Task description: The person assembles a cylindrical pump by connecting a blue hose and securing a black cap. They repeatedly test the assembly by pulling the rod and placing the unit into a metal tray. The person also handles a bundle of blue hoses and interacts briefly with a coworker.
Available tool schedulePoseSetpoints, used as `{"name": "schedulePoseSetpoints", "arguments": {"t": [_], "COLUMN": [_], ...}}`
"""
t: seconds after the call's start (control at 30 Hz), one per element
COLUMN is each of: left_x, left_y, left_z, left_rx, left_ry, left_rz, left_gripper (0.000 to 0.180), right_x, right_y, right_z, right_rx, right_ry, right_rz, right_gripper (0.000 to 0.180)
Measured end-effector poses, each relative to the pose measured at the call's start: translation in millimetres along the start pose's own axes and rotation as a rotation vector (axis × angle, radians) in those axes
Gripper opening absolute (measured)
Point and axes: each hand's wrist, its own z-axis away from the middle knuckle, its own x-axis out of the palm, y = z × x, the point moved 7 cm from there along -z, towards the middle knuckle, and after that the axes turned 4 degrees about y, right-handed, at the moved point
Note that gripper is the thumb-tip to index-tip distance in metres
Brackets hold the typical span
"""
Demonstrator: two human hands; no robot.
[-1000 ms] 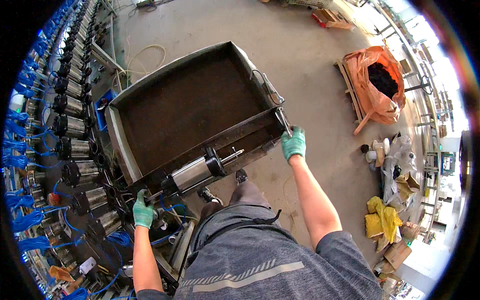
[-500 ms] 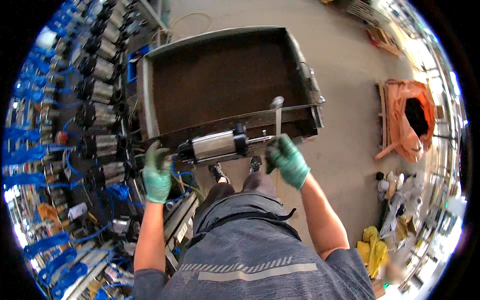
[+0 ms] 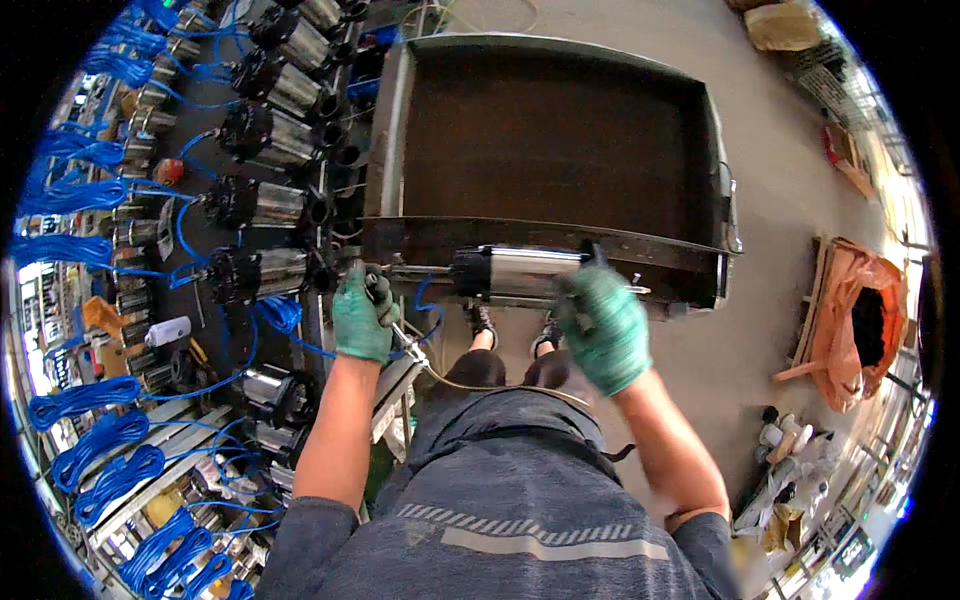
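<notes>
A silver cylindrical motor or pump [image 3: 530,272] with black end caps lies sideways across the near edge of a metal trough [image 3: 555,130]. My left hand [image 3: 362,318], in a green glove, is closed around a black-handled air gun [image 3: 378,287]. A thin hose [image 3: 460,385] trails from its metal fitting across my waist. A slim metal rod [image 3: 415,270] reaches toward the cylinder's left end; whether it belongs to the gun I cannot tell. My right hand [image 3: 605,325], also gloved and slightly blurred, is curled at the cylinder's right end. What its fingers hold is hidden.
Rows of similar silver-and-black cylinders [image 3: 262,200] with coiled blue cables [image 3: 75,192] stand at my left. An orange sack [image 3: 840,320] sits on a wooden pallet at the right. Bags and loose parts [image 3: 790,470] lie near it. My shoes stand below the trough.
The wrench in my right hand is no longer visible. My left hand, earlier spread beside the cylinder, now grips the air gun. The trough and cylinder appear shifted rightward as the view moved.
</notes>
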Motion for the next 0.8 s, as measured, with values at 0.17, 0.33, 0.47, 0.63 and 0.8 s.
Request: {"name": "schedulePoseSetpoints", "arguments": {"t": [0.17,0.33,0.47,0.63,0.8], "left_x": [-43.5,-29.3,-23.9,-27.3,-23.1], "left_y": [-11.6,-16.9,-12.4,-13.1,-12.4], "left_z": [-62.5,-79.7,-83.7,-92.6,-93.4], "left_rx": [-0.11,-0.212,-0.248,-0.328,-0.353], "left_ry": [0.082,-0.12,-0.064,-0.201,-0.277], "left_rz": [-0.187,-0.282,-0.37,-0.418,-0.439], "left_gripper": [0.021,0.021,0.024,0.022,0.021], "right_x": [19.8,33.4,35.9,35.7,36.1], "right_y": [48.8,64.5,64.5,64.4,64.8], "right_z": [-28.6,-28.6,-31.3,-34.0,-35.9], "right_rx": [0.24,0.323,0.262,0.267,0.261], "right_ry": [-0.091,-0.098,-0.072,-0.06,-0.065], "right_rz": [0.091,0.133,0.193,0.202,0.219], "right_gripper": [0.015,0.013,0.01,0.008,0.008]}}
